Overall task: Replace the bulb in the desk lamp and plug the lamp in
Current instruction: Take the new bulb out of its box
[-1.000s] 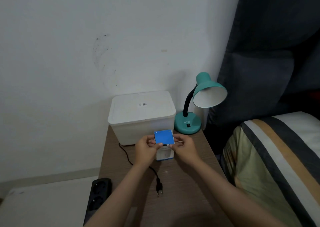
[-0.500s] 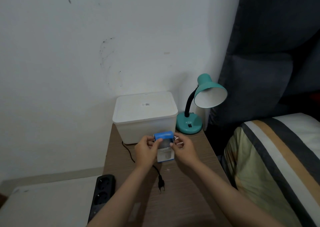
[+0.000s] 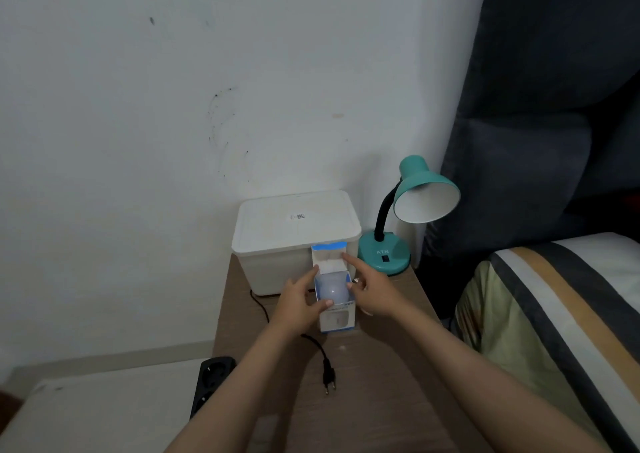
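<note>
The bulb box (image 3: pixel 336 317) stands on the wooden nightstand (image 3: pixel 381 383) with its flap up, and the white bulb (image 3: pixel 333 290) sits in its open top. The left hand (image 3: pixel 298 305) is wrapped around the box, thumb on the bulb. The right hand (image 3: pixel 372 291) isn't gripping anything, its index finger just pokes the flap. A white lidded bin (image 3: pixel 294 234) sits right behind the box, the teal lamp (image 3: pixel 405 217) is beside it, and its plug (image 3: pixel 328 380) lies loose near the black power strip (image 3: pixel 211 383).

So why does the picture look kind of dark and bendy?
Head view: dim, bluish room light, since the teal lamp is unlit; soft shadows beside the white storage box; the wide-angle lens bends edges near the frame sides; the bulb in its open carton looks slightly hazy.
</note>
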A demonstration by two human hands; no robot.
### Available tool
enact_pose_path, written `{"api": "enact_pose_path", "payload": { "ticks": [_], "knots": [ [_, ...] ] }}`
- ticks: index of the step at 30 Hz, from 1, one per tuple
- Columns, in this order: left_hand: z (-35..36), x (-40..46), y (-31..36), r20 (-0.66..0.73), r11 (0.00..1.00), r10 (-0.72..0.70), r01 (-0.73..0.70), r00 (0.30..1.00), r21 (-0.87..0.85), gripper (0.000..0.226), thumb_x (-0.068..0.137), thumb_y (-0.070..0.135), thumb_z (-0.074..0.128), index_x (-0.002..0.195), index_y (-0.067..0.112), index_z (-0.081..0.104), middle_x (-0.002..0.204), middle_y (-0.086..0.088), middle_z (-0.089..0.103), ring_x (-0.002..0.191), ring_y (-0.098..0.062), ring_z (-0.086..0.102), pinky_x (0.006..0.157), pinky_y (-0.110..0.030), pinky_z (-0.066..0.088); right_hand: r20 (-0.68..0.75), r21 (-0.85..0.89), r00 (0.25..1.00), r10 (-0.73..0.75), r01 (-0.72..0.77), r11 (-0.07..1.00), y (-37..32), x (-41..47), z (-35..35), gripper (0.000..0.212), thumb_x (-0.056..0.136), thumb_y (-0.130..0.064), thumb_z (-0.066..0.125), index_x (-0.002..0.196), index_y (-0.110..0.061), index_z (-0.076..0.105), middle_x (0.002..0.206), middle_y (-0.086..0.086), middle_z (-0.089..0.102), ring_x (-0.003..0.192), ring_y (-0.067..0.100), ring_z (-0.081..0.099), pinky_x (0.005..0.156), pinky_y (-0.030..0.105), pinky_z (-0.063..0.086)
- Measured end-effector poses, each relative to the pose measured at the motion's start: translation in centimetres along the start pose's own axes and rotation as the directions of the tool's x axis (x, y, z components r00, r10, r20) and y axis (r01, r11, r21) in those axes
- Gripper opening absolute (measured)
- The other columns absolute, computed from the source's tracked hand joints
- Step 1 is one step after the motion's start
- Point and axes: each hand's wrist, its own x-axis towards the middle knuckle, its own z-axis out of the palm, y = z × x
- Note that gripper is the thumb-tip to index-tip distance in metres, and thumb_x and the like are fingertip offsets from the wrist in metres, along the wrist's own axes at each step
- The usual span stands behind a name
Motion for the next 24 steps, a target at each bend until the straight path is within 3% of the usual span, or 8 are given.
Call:
{"api": "enact_pose_path", "payload": {
  "ticks": [4,8,10,13,18,24],
  "knots": [
    [-0.9,0.7,-0.6,0.121,0.998,-0.004,-0.004,0.993,0.067,0.087,0.076,0.043,0.073,0.145,0.036,0.021,0.134,-0.011,0.049,0.119,-0.027,0.05,0.1,-0.042,0.046,-0.03,-0.034,0.999,-0.023,0.022,0.999,0.0,-0.2,-0.2,0.063,0.089,-0.018,0.061,0.144,-0.032,0.034,0.072,0.001,0.051,0.066,0.011,0.051,0.066,0.022,0.046],
    [-1.1,0.8,-0.6,0.161,1.0,-0.01,0.006,0.987,0.024,0.089,0.077,0.042,0.073,0.146,0.033,0.018,0.142,-0.006,0.047,0.123,-0.024,0.049,0.103,-0.04,0.044,-0.157,-0.105,0.977,-0.146,0.131,0.986,-0.4,-0.3,0.0,0.057,0.082,-0.021,0.072,0.134,-0.021,0.051,0.099,-0.003,0.052,0.081,0.002,0.049,0.069,0.008,0.037],
    [-1.1,0.8,-0.6,0.157,1.0,0.0,-0.003,0.988,0.016,0.088,0.078,0.039,0.073,0.146,0.032,0.019,0.14,-0.007,0.049,0.123,-0.025,0.05,0.1,-0.036,0.044,-0.09,-0.131,0.98,-0.178,0.166,0.977,-0.6,-0.2,0.2,0.056,0.079,-0.022,0.075,0.131,-0.02,0.055,0.112,-0.002,0.058,0.087,-0.002,0.052,0.075,0.008,0.039],
    [-1.0,0.7,-0.8,0.146,1.0,0.004,-0.004,0.989,0.002,0.088,0.077,0.04,0.073,0.147,0.033,0.019,0.136,-0.012,0.052,0.123,-0.031,0.049,0.099,-0.038,0.043,0.013,-0.208,0.989,-0.148,0.147,0.967,-0.8,0.4,0.5,0.058,0.075,-0.026,0.078,0.128,-0.018,0.057,0.125,0.002,0.061,0.111,0.012,0.057,0.088,0.021,0.043],
    [-1.1,0.8,-0.9,0.142,1.0,-0.018,0.016,0.99,0.016,0.091,0.074,0.045,0.074,0.146,0.036,0.018,0.137,-0.012,0.05,0.12,-0.031,0.051,0.096,-0.038,0.045,0.03,-0.265,0.997,-0.07,0.075,0.961,-1.4,1.1,0.3,0.065,0.068,-0.03,0.082,0.126,-0.016,0.057,0.12,0.003,0.064,0.108,0.017,0.059,0.087,0.027,0.049],
    [-1.0,0.5,-0.9,0.13,1.0,-0.015,0.012,0.991,0.027,0.09,0.076,0.042,0.073,0.146,0.036,0.017,0.129,-0.017,0.056,0.117,-0.033,0.053,0.093,-0.038,0.047,0.012,-0.26,0.998,-0.065,0.066,0.963,-1.3,1.5,0.5,0.056,0.062,-0.028,0.085,0.112,-0.016,0.064,0.11,0.001,0.066,0.1,0.016,0.061,0.082,0.029,0.052]
  ]
}}
